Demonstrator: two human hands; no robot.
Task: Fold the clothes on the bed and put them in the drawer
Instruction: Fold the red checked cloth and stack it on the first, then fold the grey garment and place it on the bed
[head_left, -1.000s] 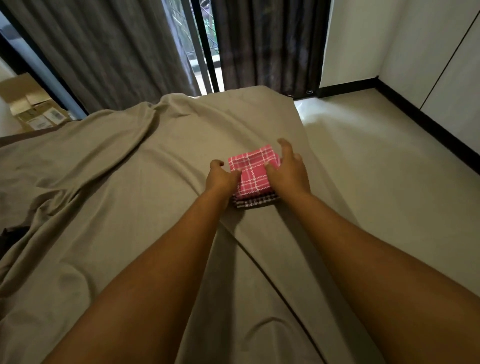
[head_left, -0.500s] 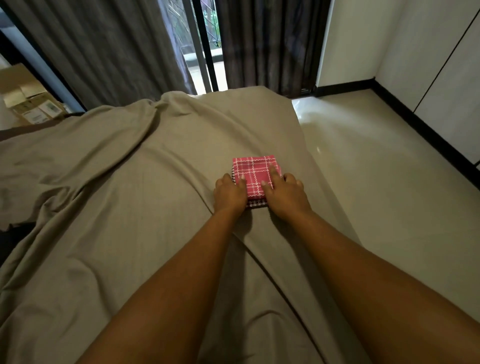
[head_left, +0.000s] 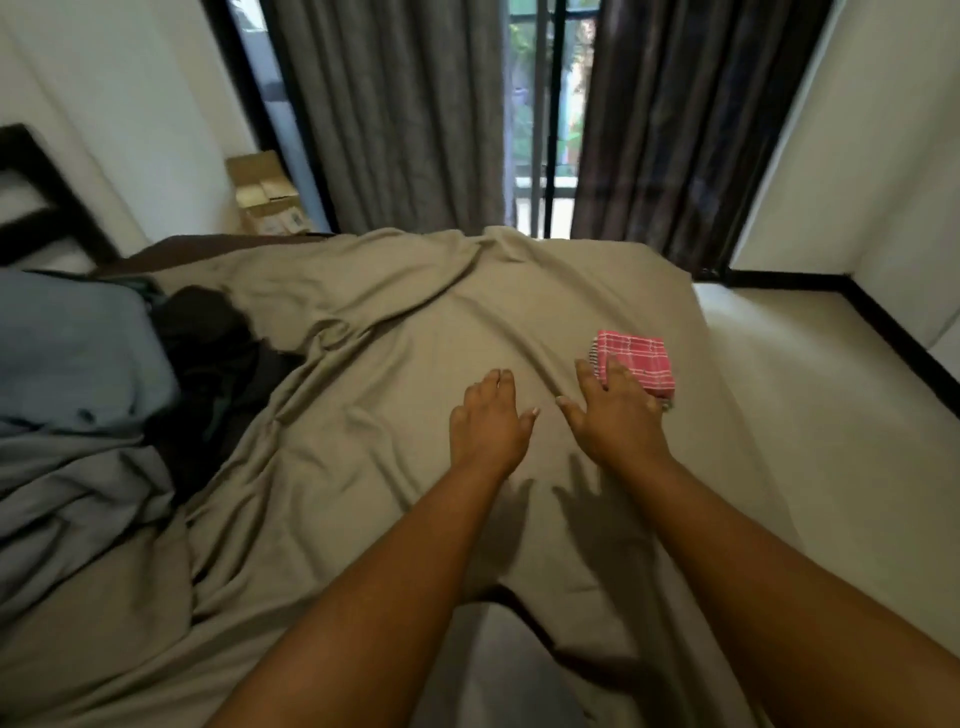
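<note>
Two stacked plaid cloths (head_left: 638, 362), folded square

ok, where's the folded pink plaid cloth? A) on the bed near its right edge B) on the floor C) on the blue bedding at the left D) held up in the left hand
A: the folded pink plaid cloth lies on the tan sheet by the bed's right edge, at the right hand.
</note>
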